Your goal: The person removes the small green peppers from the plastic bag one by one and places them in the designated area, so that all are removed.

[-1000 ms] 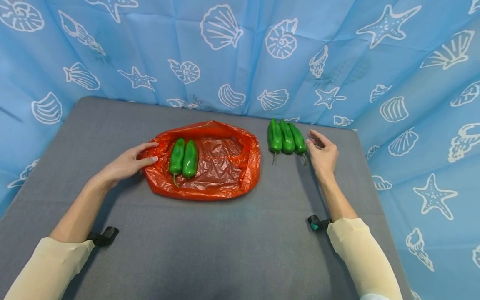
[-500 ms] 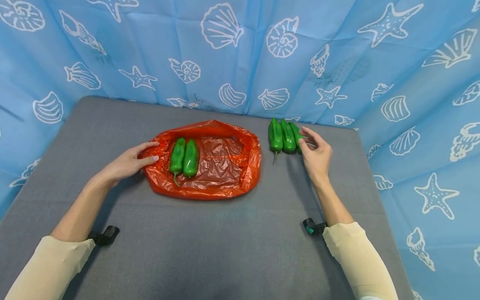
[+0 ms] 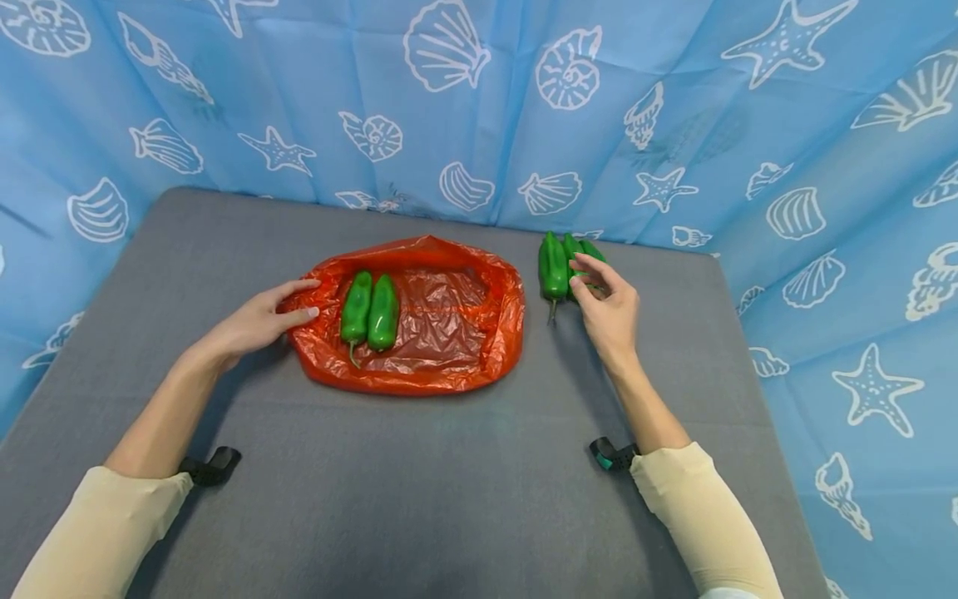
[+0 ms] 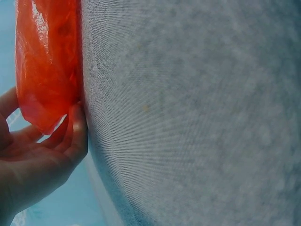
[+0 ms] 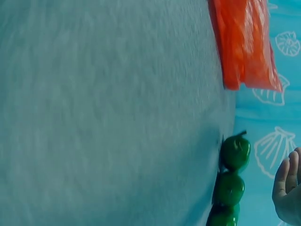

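Note:
In the head view, a red plastic bag [image 3: 419, 387] lies with its mouth spread wide, two green peppers [image 3: 356, 306] side by side in its left part. My left hand [image 3: 258, 323] holds the bag's left edge; the left wrist view shows its fingers [image 4: 77, 134] against the bag's end. Right of the bag, three more green peppers [image 3: 554, 268] lie in a row, the middle and right ones partly covered by my right hand [image 3: 609, 306]. That hand hovers over them, fingers loosely bent and apart, holding nothing. The right wrist view shows a gap between hand and peppers [image 5: 235, 153].
Everything rests on a grey cloth-covered table [image 3: 419, 491]. A blue curtain [image 3: 314, 91] with white shell and starfish prints hangs behind it and along the right side. Black wrist straps [image 3: 213, 467] sit on both forearms.
My right hand has moved left from beside the row of three peppers to above the middle and right ones. The left hand and bag stay as they were.

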The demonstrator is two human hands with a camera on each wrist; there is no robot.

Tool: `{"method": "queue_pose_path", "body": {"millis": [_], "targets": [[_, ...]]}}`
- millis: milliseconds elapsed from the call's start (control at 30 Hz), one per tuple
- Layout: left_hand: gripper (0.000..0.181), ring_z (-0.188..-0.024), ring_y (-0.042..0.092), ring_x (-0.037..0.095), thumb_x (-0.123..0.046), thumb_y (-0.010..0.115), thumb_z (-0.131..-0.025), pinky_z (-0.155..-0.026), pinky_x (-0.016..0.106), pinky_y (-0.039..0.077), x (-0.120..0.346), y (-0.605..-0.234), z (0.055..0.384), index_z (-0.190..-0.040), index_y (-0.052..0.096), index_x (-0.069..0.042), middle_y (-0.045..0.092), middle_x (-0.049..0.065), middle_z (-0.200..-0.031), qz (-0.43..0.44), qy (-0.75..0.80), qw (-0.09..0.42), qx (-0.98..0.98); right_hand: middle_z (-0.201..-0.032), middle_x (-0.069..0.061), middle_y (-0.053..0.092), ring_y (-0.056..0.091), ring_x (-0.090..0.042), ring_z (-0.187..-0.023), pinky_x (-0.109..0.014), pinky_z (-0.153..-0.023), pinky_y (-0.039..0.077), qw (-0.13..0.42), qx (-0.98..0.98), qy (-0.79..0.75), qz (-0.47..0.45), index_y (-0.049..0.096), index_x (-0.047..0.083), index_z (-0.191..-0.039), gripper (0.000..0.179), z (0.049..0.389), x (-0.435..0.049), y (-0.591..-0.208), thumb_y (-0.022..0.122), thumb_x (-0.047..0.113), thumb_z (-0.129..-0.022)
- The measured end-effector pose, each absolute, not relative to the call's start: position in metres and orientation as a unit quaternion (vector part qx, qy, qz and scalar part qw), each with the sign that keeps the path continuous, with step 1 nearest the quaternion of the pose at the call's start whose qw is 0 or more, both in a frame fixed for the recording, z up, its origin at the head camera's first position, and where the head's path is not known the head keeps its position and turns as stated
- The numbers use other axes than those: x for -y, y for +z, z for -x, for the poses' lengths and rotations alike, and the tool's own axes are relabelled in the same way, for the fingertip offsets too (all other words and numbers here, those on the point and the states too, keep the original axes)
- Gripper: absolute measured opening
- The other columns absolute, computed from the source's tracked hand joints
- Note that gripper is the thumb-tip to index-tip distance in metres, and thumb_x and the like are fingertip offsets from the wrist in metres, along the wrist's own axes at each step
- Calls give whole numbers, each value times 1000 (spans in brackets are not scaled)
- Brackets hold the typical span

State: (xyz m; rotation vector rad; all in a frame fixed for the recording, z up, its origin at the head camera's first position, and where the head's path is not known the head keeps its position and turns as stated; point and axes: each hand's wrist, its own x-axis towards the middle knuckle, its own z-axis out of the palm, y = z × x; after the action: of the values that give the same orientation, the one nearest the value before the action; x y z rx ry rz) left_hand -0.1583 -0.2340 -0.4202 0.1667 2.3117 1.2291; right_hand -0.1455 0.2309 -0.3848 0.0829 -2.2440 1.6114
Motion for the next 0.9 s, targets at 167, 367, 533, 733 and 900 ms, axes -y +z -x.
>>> {"method": "queue_pose_path", "body": {"millis": [167, 367, 533, 733, 900], "targets": [[75, -113, 44, 33, -49, 51, -101, -95, 50, 35, 233, -420, 159, -159, 21, -14, 23, 24, -156, -59, 453, 257, -851, -116, -28, 66, 64, -35, -97, -22, -79, 52, 176, 788, 588, -46, 66, -5, -123, 32, 144, -221, -387, 64, -8, -91], [73, -87, 53, 28, -49, 51, -101, -85, 44, 39, 233, -420, 159, -159, 21, -14, 31, 23, -148, -57, 450, 258, -853, -115, -30, 65, 64, -33, -92, -22, -74, 53, 157, 774, 609, -69, 65, -7, -124, 33, 141, -210, -391, 64, -8, -91], [71, -85, 52, 25, -45, 51, -103, -84, 42, 39, 234, -421, 159, -159, 21, -13, 31, 23, -148, -57, 452, 257, -853, -116, -32, 64, 63, -36, -91, -22, -73, 53, 137, 763, 627, -86, 62, -9, -126, 35, 140, -200, -394, 64, -9, -91], [70, -79, 53, 24, -42, 51, -103, -80, 41, 41, 233, -422, 160, -159, 20, -13, 34, 23, -145, -58, 454, 262, -849, -117, -32, 63, 64, -30, -91, -23, -74, 54, 116, 762, 629, -97, 62, -9, -126, 35, 137, -187, -396, 63, -9, -91], [71, -90, 52, 28, -45, 51, -103, -86, 44, 39, 233, -421, 160, -159, 20, -14, 30, 23, -149, -59, 451, 265, -850, -118, -32, 63, 63, -35, -93, -24, -74, 54, 103, 758, 635, -105, 61, -10, -127, 35, 135, -177, -393, 65, -8, -92]]}}
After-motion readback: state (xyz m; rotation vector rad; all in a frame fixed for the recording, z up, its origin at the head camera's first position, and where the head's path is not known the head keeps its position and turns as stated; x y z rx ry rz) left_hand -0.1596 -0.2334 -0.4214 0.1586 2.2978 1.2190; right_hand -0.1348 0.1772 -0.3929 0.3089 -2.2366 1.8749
